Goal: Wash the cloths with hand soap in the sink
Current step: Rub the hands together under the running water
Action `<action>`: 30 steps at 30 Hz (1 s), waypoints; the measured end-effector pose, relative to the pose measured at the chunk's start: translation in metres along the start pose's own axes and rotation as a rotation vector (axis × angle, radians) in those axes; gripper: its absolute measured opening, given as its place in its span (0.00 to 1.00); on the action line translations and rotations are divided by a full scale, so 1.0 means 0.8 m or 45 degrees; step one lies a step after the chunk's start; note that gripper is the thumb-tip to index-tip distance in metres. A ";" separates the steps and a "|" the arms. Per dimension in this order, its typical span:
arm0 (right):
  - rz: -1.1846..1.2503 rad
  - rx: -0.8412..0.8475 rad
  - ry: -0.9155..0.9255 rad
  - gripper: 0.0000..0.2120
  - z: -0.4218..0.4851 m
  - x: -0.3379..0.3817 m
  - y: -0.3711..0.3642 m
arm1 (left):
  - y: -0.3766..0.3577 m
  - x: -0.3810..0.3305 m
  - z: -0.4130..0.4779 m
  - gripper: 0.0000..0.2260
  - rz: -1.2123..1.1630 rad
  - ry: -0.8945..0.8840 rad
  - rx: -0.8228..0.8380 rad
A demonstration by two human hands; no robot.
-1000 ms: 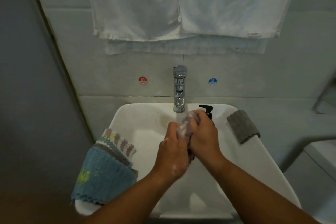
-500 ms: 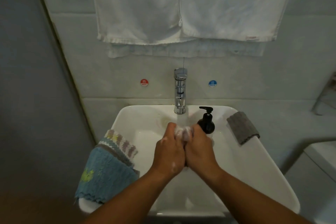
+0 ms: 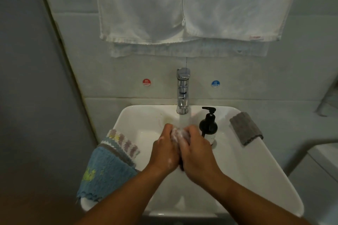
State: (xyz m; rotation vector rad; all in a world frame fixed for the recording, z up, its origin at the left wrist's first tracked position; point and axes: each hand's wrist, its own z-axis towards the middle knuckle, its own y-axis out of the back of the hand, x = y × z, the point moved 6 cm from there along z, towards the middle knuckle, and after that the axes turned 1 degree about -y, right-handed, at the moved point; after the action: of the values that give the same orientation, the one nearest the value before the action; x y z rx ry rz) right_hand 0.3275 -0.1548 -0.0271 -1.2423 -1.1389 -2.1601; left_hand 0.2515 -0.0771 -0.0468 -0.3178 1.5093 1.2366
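- Sink: keep the work low under the tap stream, so suds fall inside.
- Waiting cloths, left rim: keep splashes off them.
- Left hand, right hand: both curled, pressed together around the soapy cloth at centre (mostly hidden). Turn it; rub every fold.
- Soap bottle, just right: mind your knuckles.
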 end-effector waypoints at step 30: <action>-0.144 -0.080 -0.099 0.04 0.019 -0.028 0.018 | -0.005 -0.032 -0.025 0.09 -0.161 -0.141 -0.026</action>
State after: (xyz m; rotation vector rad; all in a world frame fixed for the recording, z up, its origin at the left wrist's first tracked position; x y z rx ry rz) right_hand 0.3570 -0.1521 -0.0353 -1.3285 -1.2084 -2.2638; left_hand 0.2525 -0.1056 -0.0302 -0.3475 1.3616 1.1515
